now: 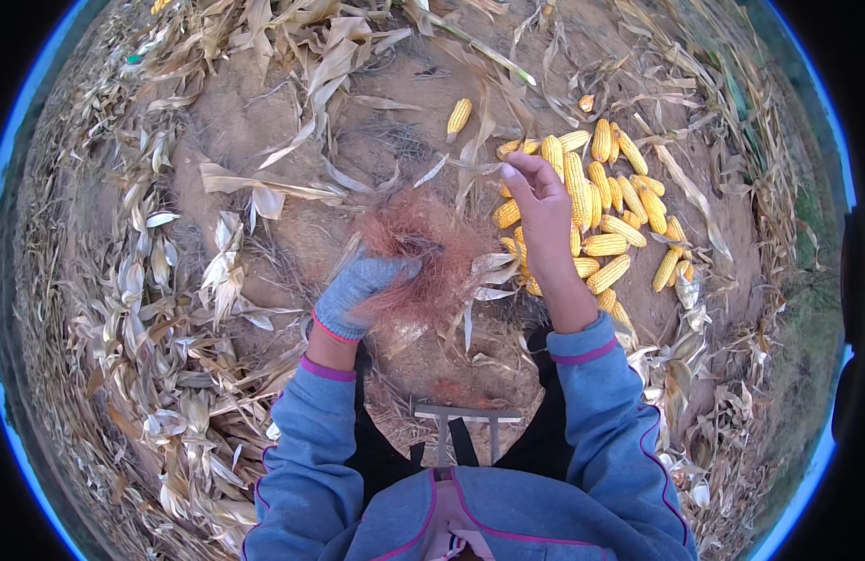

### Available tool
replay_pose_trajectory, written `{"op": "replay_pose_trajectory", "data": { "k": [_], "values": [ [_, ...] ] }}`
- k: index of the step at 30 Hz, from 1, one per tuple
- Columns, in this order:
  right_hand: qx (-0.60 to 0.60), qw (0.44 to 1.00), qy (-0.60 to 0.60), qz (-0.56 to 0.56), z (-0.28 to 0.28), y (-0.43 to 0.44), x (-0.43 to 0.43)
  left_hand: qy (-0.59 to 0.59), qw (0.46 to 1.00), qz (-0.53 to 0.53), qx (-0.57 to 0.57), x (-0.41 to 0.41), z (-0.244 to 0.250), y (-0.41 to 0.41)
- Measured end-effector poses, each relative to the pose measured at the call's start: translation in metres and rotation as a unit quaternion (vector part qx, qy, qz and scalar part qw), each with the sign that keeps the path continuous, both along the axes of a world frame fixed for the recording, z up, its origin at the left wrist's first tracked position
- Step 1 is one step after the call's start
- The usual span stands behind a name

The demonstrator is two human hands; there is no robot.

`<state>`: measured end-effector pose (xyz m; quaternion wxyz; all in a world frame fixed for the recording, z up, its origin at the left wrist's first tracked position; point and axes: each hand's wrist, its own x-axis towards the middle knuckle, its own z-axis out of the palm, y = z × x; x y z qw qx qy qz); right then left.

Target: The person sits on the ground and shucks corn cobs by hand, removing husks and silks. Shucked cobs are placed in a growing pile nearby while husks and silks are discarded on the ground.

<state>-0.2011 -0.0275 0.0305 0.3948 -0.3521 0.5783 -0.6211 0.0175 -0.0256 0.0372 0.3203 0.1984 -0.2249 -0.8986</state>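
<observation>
My left hand (368,284), in a grey knitted glove with a red cuff edge, grips a loose tangle of reddish-brown corn silk (432,259). The silk's outline is blurred, and it covers the glove's fingertips. My bare right hand (541,203) is held over the left edge of a heap of husked yellow corn ears (604,244). Its thumb and fingers curl toward each other beside a thin strip of dry husk (474,167). Whether they pinch it, I cannot tell. One separate corn ear (459,118) lies beyond on the soil.
Dry corn husks (222,270) and leaves cover the ground at left. Cut stalks (485,49) and leaves lie ahead. More husks (674,379) are at right. Between my knees shows the metal frame of a low stool (467,414). Bare soil (285,224) surrounds the heap.
</observation>
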Motion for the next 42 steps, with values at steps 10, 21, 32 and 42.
{"op": "replay_pose_trajectory", "data": {
  "k": [10, 21, 32, 42],
  "values": [
    [0.026, 0.973, -0.074, 0.215, 0.014, 0.009, 0.014, -0.104, 0.989, -0.072, -0.076, -0.016, 0.011, 0.006],
    [0.057, 0.976, -0.128, 0.167, 0.004, 0.006, 0.009, -0.279, 0.946, -0.041, -0.159, -0.018, -0.006, -0.008],
    [0.084, 0.933, 0.189, 0.296, 0.000, 0.018, 0.030, -0.415, 0.844, 0.017, -0.340, -0.022, -0.029, -0.009],
    [0.113, 0.948, -0.275, 0.115, 0.011, 0.012, 0.011, -0.227, 0.950, 0.197, -0.088, -0.010, -0.005, -0.019]
  ]
}}
